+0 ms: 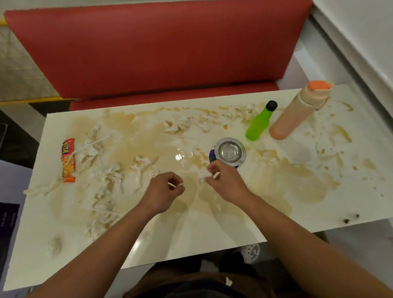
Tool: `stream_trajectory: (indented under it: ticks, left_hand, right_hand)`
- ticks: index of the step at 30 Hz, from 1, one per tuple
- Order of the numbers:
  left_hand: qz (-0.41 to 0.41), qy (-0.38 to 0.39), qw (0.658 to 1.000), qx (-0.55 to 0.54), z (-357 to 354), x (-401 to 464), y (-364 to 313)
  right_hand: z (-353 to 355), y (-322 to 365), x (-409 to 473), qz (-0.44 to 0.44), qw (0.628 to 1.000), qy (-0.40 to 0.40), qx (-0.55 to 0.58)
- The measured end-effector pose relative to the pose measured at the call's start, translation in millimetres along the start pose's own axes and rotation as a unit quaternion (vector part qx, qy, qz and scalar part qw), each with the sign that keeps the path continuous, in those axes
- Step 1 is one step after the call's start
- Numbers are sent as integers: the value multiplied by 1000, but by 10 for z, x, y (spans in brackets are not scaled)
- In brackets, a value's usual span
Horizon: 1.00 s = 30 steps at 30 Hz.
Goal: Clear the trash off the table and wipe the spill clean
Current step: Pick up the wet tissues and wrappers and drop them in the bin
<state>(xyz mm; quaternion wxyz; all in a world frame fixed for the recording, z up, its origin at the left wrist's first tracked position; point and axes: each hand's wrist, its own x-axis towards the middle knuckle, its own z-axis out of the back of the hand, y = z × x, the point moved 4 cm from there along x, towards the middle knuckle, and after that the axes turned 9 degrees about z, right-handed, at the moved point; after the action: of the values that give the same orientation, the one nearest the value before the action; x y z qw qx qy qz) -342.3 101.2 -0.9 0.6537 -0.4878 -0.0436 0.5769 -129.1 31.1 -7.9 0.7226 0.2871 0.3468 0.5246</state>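
A red bench (pixel 163 50) runs behind the white table (pixel 209 237), whose top is covered by a wide brown spill (pixel 277 181) and scattered wet tissue scraps (pixel 109 179). At the far right stand a tall orange bottle (pixel 298 110) and, just beside it, a green bottle (pixel 259 122). An orange snack wrapper (pixel 68 160) lies near the left edge. A small metal bowl (pixel 230 151) sits mid-table. Just in front of it, the right hand (pixel 225 181) pinches a tissue wad (pixel 204 175) and a small white stick; the left hand (pixel 164 193), fingers curled, pinches another white stick (pixel 173 185)
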Motion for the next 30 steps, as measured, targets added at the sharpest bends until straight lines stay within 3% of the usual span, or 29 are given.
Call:
stream_trajectory:
  ticks: [15,22,30]
  left_hand:
    - [-122,156,979,45,-1562,101,-1572]
    - [-165,214,959,83,-2586,-27,-2217]
    - [-199,294,925,133,-3890,-208,-2767]
  right_hand:
    - [1416,-1064,-1499,-126,964,-196,127]
    - [1976,-1928,-2277,-208,917,-303,158]
    - [2475,-3093,-3244,-324,856,-389,106]
